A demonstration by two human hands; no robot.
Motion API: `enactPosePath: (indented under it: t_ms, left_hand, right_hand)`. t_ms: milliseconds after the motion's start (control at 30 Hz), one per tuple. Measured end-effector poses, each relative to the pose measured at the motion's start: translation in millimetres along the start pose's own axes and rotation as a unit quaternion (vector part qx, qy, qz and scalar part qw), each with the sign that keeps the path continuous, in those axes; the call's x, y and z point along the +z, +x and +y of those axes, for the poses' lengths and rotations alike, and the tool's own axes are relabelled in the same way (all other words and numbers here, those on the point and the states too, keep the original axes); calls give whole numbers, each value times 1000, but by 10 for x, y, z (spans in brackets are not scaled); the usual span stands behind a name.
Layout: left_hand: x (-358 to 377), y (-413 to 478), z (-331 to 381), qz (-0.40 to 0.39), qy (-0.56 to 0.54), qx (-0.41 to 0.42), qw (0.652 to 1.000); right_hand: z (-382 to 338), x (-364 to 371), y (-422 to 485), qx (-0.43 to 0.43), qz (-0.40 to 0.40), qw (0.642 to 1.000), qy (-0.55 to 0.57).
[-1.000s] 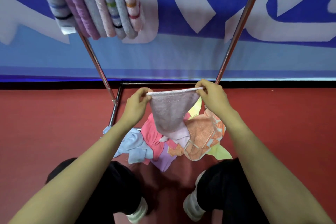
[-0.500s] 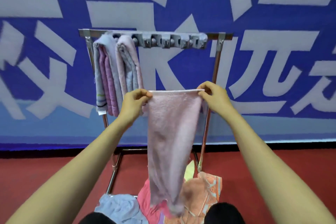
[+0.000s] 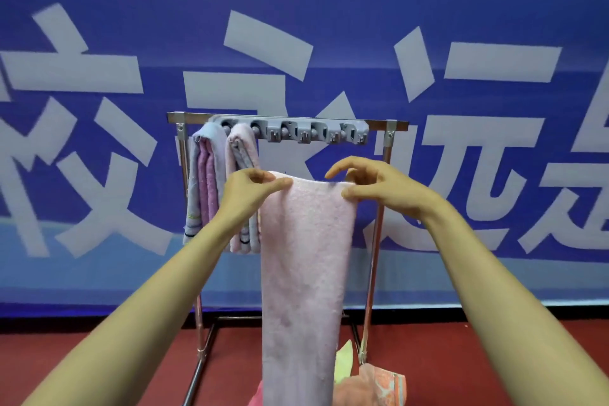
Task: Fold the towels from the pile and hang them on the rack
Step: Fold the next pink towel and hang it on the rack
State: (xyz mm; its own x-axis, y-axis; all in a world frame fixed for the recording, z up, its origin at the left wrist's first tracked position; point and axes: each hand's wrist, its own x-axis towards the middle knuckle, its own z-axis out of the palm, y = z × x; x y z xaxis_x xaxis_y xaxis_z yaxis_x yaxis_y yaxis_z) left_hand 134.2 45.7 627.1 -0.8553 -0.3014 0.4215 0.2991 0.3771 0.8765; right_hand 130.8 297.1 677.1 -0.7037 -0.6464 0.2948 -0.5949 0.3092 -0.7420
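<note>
Pink terry hangs long in front of me: the towel (image 3: pixel 306 257) drops from its top edge at the centre of my view down past six o'clock, out of the frame. My left hand (image 3: pixel 250 188) pinches the top corner on the nine o'clock side. My right hand (image 3: pixel 372 188) pinches the three o'clock end of that edge between thumb and a finger, with the forefinger lifted clear. The towel looks narrow and doubled lengthwise (I cannot make out the layers, so that is a guess), and I judge its folding half done at best.

The rack (image 3: pixel 188 117) stands behind it at twelve o'clock. Two bunches of hung towels (image 3: pixel 211 181) sit at its ten o'clock end, just beside my left hand. So part of the job is done. The grey clip strip (image 3: pixel 316 134) along the bar is bare from about its middle towards one o'clock, so there is room for more.

What is left: finish this fold and get the towel onto the bar, which it does not touch yet. After that comes the pile (image 3: pixel 379 386) on the floor (image 3: pixel 99 366) at five o'clock, beside the rack's foot. Orange, yellow-green and pink cloth show there; how many pieces, I cannot tell.
</note>
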Motion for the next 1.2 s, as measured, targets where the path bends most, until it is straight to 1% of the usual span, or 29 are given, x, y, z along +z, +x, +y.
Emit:
enactPosePath:
  t_ms: [100,233,300,367,400,433,533,600,700,767,833,900,1000,1100,1200]
  left_hand:
    - [56,41,22,9,56,-3,998]
    - [140,94,21,38,121,7,992]
    - [196,116,20,51,128,12,990]
    - [245,147,7,58,116,15,991]
    - [265,161,1,56,108,16,992]
    - [279,172,-3,52,102,18,993]
    - [297,221,-36,38,76,40,996]
    - [275,246,-38,13,53,49,997]
    - [223,266,-14,-41,45,63,996]
    - [202,246,7,-56,9,68,996]
    - [197,223,15,-57,-42,55,996]
    - [213,203,16,-54,-69,45,995]
    - [245,154,50,-47,-116,33,992]
    - [270,104,86,-34,-167,21,985]
    - [292,90,89,-39,-192,17,980]
  right_hand:
    - [-76,33,69,-18,-11,999,-30]
    - [-102,57,191,-11,-31,998,-60]
    - [-116,55,236,-6,-55,997,-53]
    - [-122,53,274,-2,-100,994,-45]
    - [-119,54,299,-3,-108,993,-52]
    - [-116,58,325,-6,-99,993,-65]
    - [-107,88,418,-28,-32,996,-83]
    - [-75,86,492,-45,-2,993,-113]
    - [-12,80,596,-54,23,978,-202]
    - [12,110,646,-57,28,973,-223]
    - [34,165,696,-53,44,971,-230]
    - [59,213,754,-41,76,969,-231]
    - [77,255,809,-15,124,970,-210]
    - [61,275,830,-20,159,958,-238]
    - [33,274,838,-19,170,949,-263]
